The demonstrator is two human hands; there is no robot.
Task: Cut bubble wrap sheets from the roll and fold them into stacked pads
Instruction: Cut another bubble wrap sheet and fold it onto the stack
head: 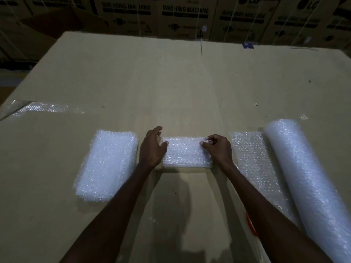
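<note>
Head view. Item: folded pad (pixel 187 152), flat on the tabletop (pixel 171 82), between my two hands. Left hand (pixel 152 147), fingers loosely extended, braces its left end. Right hand (pixel 218 147) pinches its right end. Stacked pads (pixel 107 166) lie just outside the left grip; the roll (pixel 307 177) lies beyond the right. Risk, as I judge it: a slackened pinch lets the springy fold reopen.

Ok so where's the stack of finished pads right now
In the head view, the stack of folded pads lies on the cardboard surface, just outside the left hand and apart from the folded pad both hands hold.
</note>
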